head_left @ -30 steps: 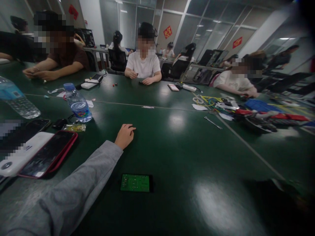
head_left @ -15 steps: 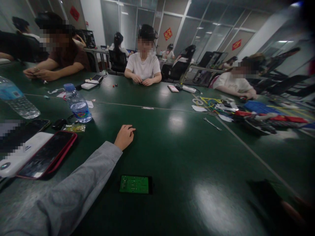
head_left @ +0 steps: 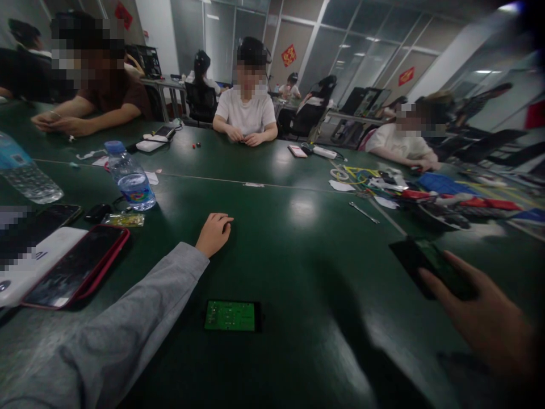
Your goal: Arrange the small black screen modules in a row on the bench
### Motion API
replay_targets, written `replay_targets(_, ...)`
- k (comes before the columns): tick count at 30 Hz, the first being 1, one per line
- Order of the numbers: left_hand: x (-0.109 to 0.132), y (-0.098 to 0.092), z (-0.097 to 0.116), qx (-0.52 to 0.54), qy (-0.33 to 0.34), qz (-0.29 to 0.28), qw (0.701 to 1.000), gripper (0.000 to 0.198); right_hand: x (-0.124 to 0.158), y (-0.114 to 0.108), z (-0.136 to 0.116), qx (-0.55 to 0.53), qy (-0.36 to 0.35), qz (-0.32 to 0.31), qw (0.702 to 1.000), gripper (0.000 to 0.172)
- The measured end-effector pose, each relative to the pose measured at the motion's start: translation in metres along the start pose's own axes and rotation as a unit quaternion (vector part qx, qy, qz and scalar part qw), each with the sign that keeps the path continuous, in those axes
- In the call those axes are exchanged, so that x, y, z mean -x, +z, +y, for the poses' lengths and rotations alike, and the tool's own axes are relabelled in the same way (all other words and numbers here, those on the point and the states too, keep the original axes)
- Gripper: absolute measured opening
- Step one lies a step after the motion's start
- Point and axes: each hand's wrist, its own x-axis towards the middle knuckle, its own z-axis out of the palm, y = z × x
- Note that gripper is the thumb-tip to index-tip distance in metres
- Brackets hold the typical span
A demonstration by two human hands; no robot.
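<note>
My left hand (head_left: pixel 214 233) rests on the dark green table (head_left: pixel 298 272), fingers loosely curled down, nothing visible in it. Its grey sleeve (head_left: pixel 128 335) runs back to the lower left. A small green circuit board (head_left: pixel 230 316) lies flat on the table below that hand, untouched. At the right, my right hand (head_left: pixel 485 315) is raised above the table and grips a dark flat rectangular object (head_left: pixel 421 262), blurred, with a greenish face.
A red-cased phone (head_left: pixel 74 267), a white power bank (head_left: pixel 29 267) and two water bottles (head_left: pixel 128 179) lie at the left. Cables and tools (head_left: pixel 409 187) and a metal wrench (head_left: pixel 363 212) sit at the right. Several people sit along the table's far side.
My right hand has come up into view from the lower right, holding the dark flat object. The left hand and circuit board have stayed put.
</note>
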Motion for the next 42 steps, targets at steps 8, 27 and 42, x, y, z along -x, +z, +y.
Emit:
replay_targets(8, -0.006, -0.009, 0.006, 0.156, -0.029, -0.013, 0.987, 0.037, 0.033, 0.154, -0.187, -0.219, -0.256, -0.198, 0.921, 0.049)
replay_targets(27, -0.007, -0.008, 0.003, 0.305, -0.086, -0.035, 0.948, 0.039, 0.071, 0.228, -0.218, -0.314, -0.182, -0.265, 0.894, 0.060)
replay_targets(42, -0.006, -0.003, -0.003, 0.337, -0.100, -0.033, 0.935, 0.046, 0.065, 0.230, -0.217, -0.220, -0.253, -0.213, 0.918, 0.053)
